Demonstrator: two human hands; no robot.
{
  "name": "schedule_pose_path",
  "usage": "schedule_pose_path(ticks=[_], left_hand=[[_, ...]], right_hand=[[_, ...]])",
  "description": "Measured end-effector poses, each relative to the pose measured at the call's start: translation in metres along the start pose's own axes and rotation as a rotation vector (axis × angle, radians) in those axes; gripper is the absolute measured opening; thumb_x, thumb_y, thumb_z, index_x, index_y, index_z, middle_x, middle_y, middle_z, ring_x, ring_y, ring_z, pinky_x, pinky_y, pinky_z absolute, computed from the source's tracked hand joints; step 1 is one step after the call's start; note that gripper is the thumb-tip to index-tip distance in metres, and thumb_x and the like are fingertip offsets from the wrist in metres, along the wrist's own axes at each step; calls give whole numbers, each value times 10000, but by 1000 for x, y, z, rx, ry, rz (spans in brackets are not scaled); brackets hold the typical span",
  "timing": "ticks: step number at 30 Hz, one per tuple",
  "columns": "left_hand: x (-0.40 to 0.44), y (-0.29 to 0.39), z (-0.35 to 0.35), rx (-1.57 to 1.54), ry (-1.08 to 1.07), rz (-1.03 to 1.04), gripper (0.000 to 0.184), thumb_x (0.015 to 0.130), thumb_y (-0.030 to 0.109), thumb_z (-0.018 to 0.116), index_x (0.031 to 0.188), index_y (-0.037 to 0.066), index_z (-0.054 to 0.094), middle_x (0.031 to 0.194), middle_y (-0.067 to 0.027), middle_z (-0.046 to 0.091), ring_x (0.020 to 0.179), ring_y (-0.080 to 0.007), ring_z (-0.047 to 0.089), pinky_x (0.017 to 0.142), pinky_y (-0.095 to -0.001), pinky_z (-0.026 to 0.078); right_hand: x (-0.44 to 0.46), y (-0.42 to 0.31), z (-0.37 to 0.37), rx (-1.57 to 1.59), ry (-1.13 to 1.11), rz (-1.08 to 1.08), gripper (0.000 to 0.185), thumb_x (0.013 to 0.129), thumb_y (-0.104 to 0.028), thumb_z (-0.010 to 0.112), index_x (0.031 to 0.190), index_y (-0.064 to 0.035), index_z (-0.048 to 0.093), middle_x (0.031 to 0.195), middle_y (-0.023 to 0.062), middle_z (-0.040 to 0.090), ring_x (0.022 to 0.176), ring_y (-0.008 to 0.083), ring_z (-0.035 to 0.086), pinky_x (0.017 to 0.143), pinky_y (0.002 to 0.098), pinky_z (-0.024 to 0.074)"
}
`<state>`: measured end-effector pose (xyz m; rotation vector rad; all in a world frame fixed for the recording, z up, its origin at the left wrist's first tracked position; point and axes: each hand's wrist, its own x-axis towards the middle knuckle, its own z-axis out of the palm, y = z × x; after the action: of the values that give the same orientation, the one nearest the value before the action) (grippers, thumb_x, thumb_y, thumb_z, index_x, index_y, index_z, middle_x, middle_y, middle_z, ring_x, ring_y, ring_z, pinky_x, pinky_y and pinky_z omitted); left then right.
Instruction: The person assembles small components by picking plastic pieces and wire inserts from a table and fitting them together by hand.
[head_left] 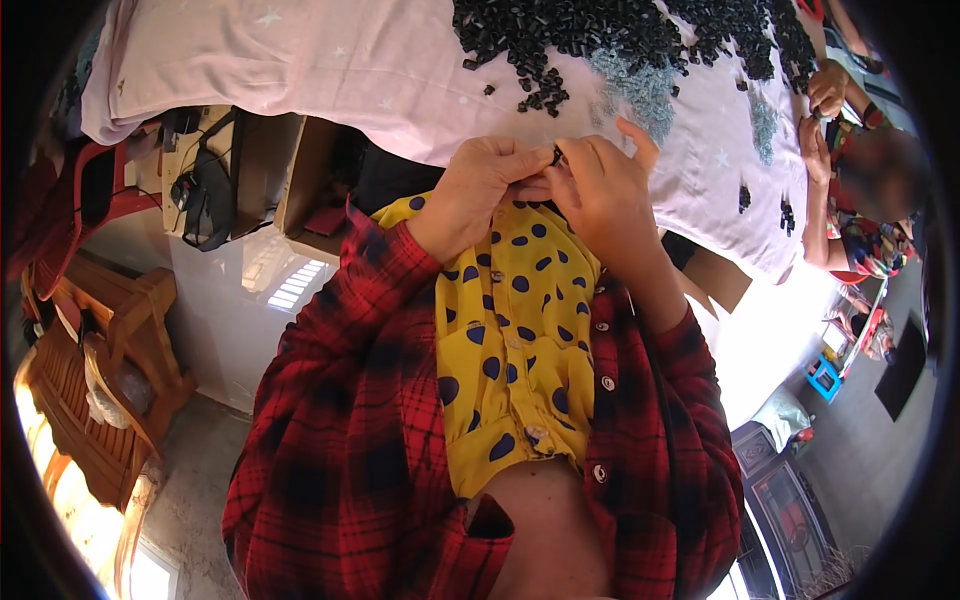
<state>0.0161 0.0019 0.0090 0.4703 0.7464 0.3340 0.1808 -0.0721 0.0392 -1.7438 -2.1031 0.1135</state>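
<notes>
A worker in a red plaid shirt (330, 440) bends to close handwork at the near edge of a cloth-covered tabletop (330, 60), with a small black piece (557, 155) pinched where both hands meet. The step in hand looks to be fine work on that single piece, though from where I stand it cannot be told whether it is one part or two pressed together. The next move would seem to call for a steady hold from one side and light, exact pressure from the other.

The left hand (470, 190) has its thumb and forefinger closed, their tips against the piece. The right hand (605, 185) comes in opposite, its forefinger bent down onto the piece and its little finger lifted away; its thumb is largely hidden. The piece sits between the two sets of fingertips, just off the near edge and apart from the supply.

Toward the far edge lies a broad heap of black pieces (570, 35), with pale grey-blue bits (640, 90) spilled beside it. Across the right edge, a co-worker's hands (827, 88) are raised close together, near small black clusters (787, 215).
</notes>
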Motion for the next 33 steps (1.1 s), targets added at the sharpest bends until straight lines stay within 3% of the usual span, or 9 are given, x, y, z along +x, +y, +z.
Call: schedule_pose_path(ticks=[8, 13, 18, 24, 33], left_hand=[[4, -10, -8, 19, -8, 16, 222, 1025, 209, 645, 935, 9, 681, 913, -48, 706, 834, -114, 691, 809, -245, 582], [4, -5, -5, 0, -22, 56, 232, 1037, 205, 623, 987, -15, 675, 932, -58, 701, 867, -120, 692, 836, -252, 584], [9, 3, -11, -117, -161, -21, 273, 1057, 206, 577, 1090, -50, 665, 1033, -89, 695, 935, -150, 695, 881, -288, 602], [12, 5, -12, -236, -148, -94, 263, 1055, 184, 566, 1161, -39, 655, 1040, -94, 689, 953, -178, 703, 891, -302, 614], [14, 7, -21, -298, -177, -137, 313, 1077, 234, 513, 1141, -39, 653, 1034, -124, 682, 973, -212, 701, 880, -331, 622]], right_hand=[[-1, -3, 5, -26, 27, -47, 152, 856, -106, 703, 975, -56, 621, 799, 33, 559, 774, 199, 627, 1089, 479, 330], [4, 0, 1, 5, 78, -35, 188, 856, -104, 716, 1019, -54, 638, 829, 22, 603, 804, 189, 640, 1071, 478, 338], [7, 0, -1, -18, 108, -33, 225, 855, -117, 729, 1055, -57, 647, 870, 8, 637, 825, 176, 643, 1059, 486, 337], [8, -1, -3, 30, 77, 37, 232, 845, -132, 743, 1049, -74, 650, 860, -4, 642, 831, 168, 640, 1038, 478, 340], [8, 3, -1, 32, 81, 11, 245, 831, -96, 739, 1058, -85, 648, 865, -12, 659, 834, 168, 647, 1050, 473, 333]])
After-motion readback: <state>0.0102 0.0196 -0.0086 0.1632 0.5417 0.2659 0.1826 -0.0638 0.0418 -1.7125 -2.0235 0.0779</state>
